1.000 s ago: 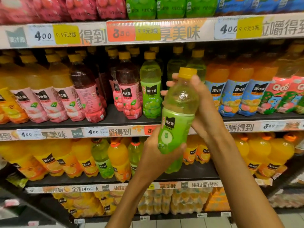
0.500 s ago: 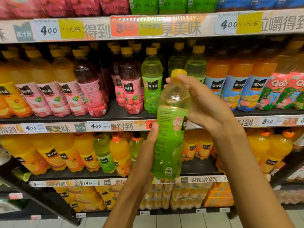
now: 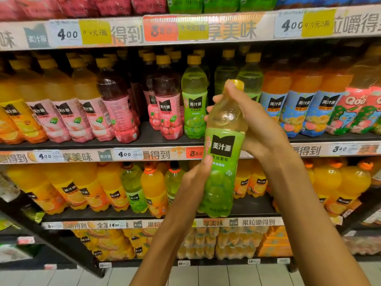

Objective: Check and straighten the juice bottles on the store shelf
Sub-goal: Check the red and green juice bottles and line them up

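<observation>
Bottle (image 3: 223,149) labelled 美汁源, in hands (image 3: 255,129)

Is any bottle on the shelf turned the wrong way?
Yes. On the middle shelf, one dark red juice bottle stands turned sideways, showing small print and a barcode instead of its logo. Lower down, green bottles sit among the orange ones.

The green bottle (image 3: 221,162) has turned in both hands — its black logo now faces front.
</observation>
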`<state>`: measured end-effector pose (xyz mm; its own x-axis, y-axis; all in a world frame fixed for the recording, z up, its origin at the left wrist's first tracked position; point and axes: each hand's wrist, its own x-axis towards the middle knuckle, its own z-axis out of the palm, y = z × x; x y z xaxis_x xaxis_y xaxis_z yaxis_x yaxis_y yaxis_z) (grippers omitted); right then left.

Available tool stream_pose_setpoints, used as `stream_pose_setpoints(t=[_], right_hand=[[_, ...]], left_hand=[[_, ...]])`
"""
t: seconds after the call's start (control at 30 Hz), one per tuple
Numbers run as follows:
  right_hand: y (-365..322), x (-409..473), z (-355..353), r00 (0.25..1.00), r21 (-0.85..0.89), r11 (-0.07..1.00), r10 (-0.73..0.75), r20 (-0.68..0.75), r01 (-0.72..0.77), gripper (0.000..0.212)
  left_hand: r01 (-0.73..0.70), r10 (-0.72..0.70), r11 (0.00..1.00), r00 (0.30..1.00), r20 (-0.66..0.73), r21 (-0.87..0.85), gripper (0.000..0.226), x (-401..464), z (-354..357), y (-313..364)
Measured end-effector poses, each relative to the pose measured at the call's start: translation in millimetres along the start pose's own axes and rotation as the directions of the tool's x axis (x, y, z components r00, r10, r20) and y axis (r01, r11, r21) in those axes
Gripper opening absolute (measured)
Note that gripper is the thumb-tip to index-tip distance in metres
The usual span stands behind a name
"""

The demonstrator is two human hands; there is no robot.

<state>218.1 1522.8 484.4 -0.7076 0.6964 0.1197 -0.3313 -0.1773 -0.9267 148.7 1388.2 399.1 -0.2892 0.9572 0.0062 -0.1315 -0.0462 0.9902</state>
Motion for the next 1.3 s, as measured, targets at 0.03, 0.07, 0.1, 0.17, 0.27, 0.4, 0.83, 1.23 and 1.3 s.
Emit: stream_pose_setpoints(t=[0.03, 0.07, 0.1, 0.17, 0.27, 0.4, 0.83, 1.23, 1.3], right_hand=[[0.7, -0.2, -0.2, 1.0, 0.023, 0.999, 0.027, 0.007, -0.027, 0.044], [1.3, -0.9, 0.2, 0.998, 0.056, 0.997, 0.055, 0.024, -0.056, 0.051], [3.1, -0.8, -0.6, 0.997, 0.082, 0.994, 0.069, 0.045, -0.073, 0.053], [8.9, -0.3, -0.3, 0.996, 0.102, 0.992, 0.075, 0.055, -0.08, 0.044], [17.3, 4.8, 4.8, 0.987, 0.222, 0.962, 0.15, 0.057, -0.159, 0.032], [28.5, 11.0, 6.2, 0.953, 0.234, 0.929, 0.301, -0.025, -0.287, 0.033], [58.9, 9.0, 0.9, 0.904, 0.137, 0.899, 0.426, -0.046, -0.417, 0.044], [10.9, -9.8, 11.3, 0.964, -0.063, 0.966, -0.243, 0.11, 0.25, 0.028], [6.5, -16.8, 10.4, 0.938, -0.13, 0.938, -0.295, 0.181, 0.32, 0.031]], left_hand=[[0.001, -0.001, 1.0, 1.0, -0.011, -0.001, 0.06, -1.3, 1.3, 0.3], [0.015, -0.015, 1.0, 1.0, -0.017, -0.027, 0.062, -2.6, 2.5, 1.5], [0.037, -0.038, 0.997, 0.999, -0.012, -0.071, 0.064, -4.3, 3.0, 2.5], [0.09, -0.082, 0.978, 0.995, 0.049, -0.186, 0.064, -7.9, 3.3, 5.8], [0.169, -0.11, 0.904, 0.98, 0.168, -0.392, 0.062, -14.2, 5.8, 9.0], [0.205, -0.061, 0.802, 0.963, 0.263, -0.562, 0.062, -22.1, 7.4, 18.2], [0.246, -0.076, 0.689, 0.96, 0.269, -0.681, 0.09, -31.0, -3.2, 26.8], [-0.075, 0.072, 0.996, 0.996, 0.053, 0.058, 0.044, -8.7, -16.2, 2.7], [-0.167, 0.166, 0.985, 0.986, 0.034, 0.05, 0.045, -5.2, -15.7, 1.7]])
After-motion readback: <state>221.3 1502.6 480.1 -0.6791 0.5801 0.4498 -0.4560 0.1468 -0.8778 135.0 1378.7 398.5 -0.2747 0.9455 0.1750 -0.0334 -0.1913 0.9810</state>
